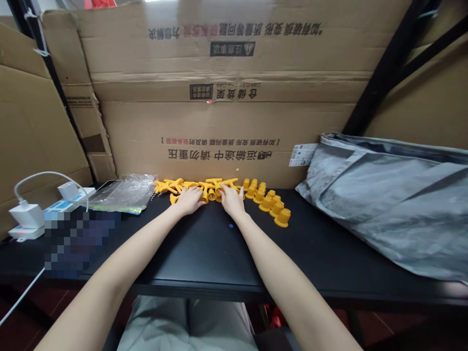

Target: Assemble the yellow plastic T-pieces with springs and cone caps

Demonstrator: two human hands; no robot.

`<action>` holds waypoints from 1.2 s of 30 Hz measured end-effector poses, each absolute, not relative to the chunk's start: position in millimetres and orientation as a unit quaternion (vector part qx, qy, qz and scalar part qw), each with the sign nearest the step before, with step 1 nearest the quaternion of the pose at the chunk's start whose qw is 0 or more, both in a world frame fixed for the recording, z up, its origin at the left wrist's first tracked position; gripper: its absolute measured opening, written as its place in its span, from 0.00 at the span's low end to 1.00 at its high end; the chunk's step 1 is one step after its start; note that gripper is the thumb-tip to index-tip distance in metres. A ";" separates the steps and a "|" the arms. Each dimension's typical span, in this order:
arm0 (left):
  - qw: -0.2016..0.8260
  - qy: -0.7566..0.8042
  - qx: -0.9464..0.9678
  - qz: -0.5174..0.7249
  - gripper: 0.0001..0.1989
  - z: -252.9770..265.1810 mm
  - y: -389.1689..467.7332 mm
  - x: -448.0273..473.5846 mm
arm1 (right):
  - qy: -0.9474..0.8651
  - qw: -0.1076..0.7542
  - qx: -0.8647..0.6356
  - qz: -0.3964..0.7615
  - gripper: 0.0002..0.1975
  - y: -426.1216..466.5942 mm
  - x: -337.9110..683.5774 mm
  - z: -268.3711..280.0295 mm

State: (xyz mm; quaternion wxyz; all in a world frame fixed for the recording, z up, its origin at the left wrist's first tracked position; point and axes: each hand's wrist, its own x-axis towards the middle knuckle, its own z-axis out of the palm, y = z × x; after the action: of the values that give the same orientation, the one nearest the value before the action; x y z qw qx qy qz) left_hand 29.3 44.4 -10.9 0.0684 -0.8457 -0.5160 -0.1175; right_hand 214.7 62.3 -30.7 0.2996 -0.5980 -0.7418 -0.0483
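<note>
My left hand (189,201) rests on a pile of yellow plastic pieces at the back of the black table (204,243). Its fingers are stretched forward and the thumb lies apart, beside a yellow cup-shaped piece (204,199). My right hand (233,201) touches the same pile from the other side, fingers spread around the pieces. Behind both hands lie yellow T-shaped handle pieces (214,181). Another small yellow cup (211,195) shows between the hands. Right of my right hand, several yellow flanged caps (282,218) stand in slanting rows.
A cardboard sheet (226,117) stands behind the table. At right lies a grey bag (387,200). Left are a clear plastic bag (126,192), a power strip (68,204) with a white charger (27,216) and cable, and a blurred-out object (82,239). A small blue dot (231,225) marks the tabletop.
</note>
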 end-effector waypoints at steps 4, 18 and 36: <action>0.067 -0.544 -0.832 -0.087 0.14 -4.2 56.0 41.9 | -0.738 0.306 -0.600 -0.042 0.19 63.5 217.5 -31.5; 0.067 -0.612 -0.770 -0.170 0.15 -9.9 65.7 65.6 | -0.745 0.303 -0.594 -0.027 0.19 60.8 219.5 -29.8; 0.014 -0.583 -0.797 -0.156 0.25 -12.4 52.4 49.3 | -0.578 0.359 -0.729 -0.082 0.22 53.3 267.3 15.1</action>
State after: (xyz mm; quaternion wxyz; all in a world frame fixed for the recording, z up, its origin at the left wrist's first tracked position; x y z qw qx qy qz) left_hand 49.3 52.4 -12.4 0.0139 -0.7970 -0.5833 -0.1562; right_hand 267.3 53.3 15.1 0.3592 -0.7285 -0.5776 -0.0817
